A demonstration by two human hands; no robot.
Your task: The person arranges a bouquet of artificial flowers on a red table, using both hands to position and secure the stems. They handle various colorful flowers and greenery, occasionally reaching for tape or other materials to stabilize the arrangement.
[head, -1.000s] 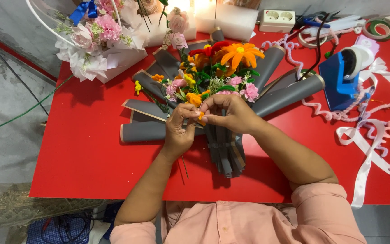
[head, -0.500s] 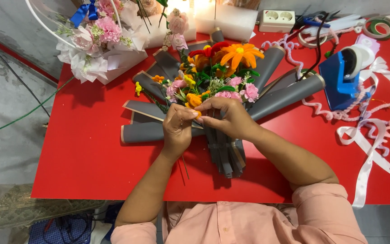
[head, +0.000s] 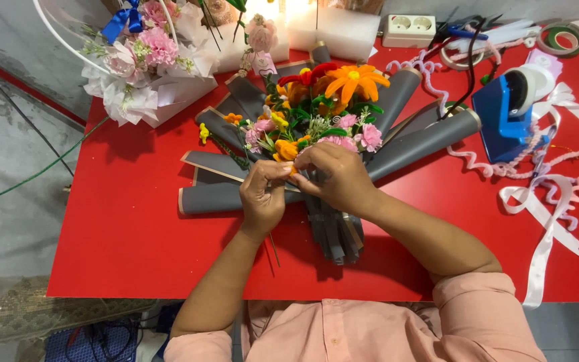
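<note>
A bouquet of orange, pink, red and yellow flowers (head: 330,100) lies on fanned grey wrapping paper (head: 430,131) on the red table (head: 122,228). My left hand (head: 263,198) and my right hand (head: 336,177) meet at the bouquet's lower edge. Their fingertips pinch a small orange flower (head: 285,150) and its thin stem, which trails down below the left hand. The right hand also rests on the gathered grey paper (head: 333,231) at the bouquet's base.
A white-wrapped pink flower arrangement (head: 145,64) with a blue bow stands at the back left. A blue tape dispenser (head: 504,117), pink curly cord, white ribbon (head: 544,228), tape rolls, scissors and a white power strip (head: 409,30) crowd the right and back.
Both hands stay at the same spot on the bouquet; the fingers shifted only slightly around the small orange flower.
</note>
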